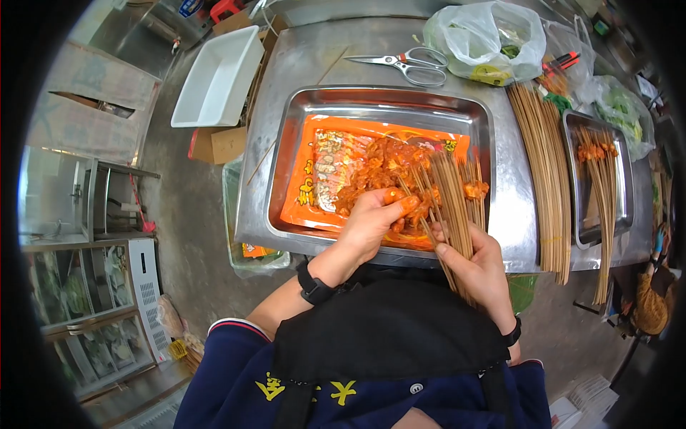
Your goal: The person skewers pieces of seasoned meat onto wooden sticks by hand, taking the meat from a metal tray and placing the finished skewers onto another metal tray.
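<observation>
A steel tray [300, 107] on the metal table holds an opened orange bag [307, 200] full of red marinated meat pieces [371, 168]. My left hand [371, 222], fingers stained with sauce, pinches a meat piece at the near side of the pile. My right hand [475, 264] grips a bundle of bamboo skewers [450, 193] that fans out over the meat; some skewers carry meat at their far ends.
A pile of bare skewers [547, 171] lies right of the tray. A second steel tray [625, 186] at the far right holds loaded skewers. Scissors [411, 64] and plastic bags [486, 43] lie at the back. A white tub [218, 75] sits left of the table.
</observation>
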The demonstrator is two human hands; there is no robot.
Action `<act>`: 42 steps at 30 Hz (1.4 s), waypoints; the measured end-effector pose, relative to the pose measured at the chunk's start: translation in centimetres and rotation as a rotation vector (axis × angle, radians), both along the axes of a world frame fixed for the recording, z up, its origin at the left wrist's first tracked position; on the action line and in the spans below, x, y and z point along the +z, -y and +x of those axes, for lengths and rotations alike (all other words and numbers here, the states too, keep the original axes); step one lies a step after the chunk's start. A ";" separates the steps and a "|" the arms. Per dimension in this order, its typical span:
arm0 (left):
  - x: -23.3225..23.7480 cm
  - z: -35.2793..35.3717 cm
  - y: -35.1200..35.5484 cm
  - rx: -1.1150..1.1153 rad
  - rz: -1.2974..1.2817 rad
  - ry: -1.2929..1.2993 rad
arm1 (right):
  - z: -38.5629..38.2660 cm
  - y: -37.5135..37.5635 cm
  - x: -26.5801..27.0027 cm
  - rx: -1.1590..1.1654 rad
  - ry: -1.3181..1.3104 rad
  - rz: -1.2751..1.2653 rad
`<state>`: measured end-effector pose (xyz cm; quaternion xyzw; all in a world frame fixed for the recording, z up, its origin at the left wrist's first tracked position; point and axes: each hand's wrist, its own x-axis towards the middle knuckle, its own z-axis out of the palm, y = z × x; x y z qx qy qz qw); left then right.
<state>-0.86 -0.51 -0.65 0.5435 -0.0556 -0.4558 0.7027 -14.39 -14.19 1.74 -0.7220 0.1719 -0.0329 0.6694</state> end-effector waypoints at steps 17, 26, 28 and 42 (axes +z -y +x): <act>0.7 0.4 -0.3 0.016 -0.118 -0.043 | 1.2 -0.6 0.9 0.072 -0.261 0.445; 0.8 0.4 0.1 0.074 -0.172 -0.189 | 1.3 -0.6 1.1 0.097 -0.275 0.391; 1.0 0.3 0.5 0.133 -0.218 -0.211 | 1.2 -0.4 1.2 0.111 -0.299 0.411; 0.6 0.7 -0.1 0.109 -0.166 -0.207 | 1.2 -0.5 1.3 -0.040 -0.276 0.489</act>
